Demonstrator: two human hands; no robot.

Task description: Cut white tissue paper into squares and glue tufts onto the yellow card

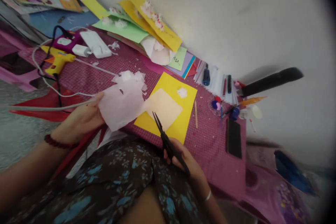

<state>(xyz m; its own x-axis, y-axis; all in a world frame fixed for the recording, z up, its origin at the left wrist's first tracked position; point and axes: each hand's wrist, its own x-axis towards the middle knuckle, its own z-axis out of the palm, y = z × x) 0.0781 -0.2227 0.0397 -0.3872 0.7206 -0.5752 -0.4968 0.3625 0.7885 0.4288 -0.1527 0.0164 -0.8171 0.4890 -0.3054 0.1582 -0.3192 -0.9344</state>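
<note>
The white sheet [115, 108] reaches toward three o'clock from my left hand [89, 113], which clasps its edge. From my right hand [183, 157], wrapped round the black scissors [163, 136], it lies between ten and eleven; their long axis points to eleven. Yellow card [187, 106] lies beyond the sheet, at three.

A thin white sheet [119, 106], ragged at its far edge (a small dark spot marks it), is held left of black scissors [165, 138], blades slightly parted.
</note>
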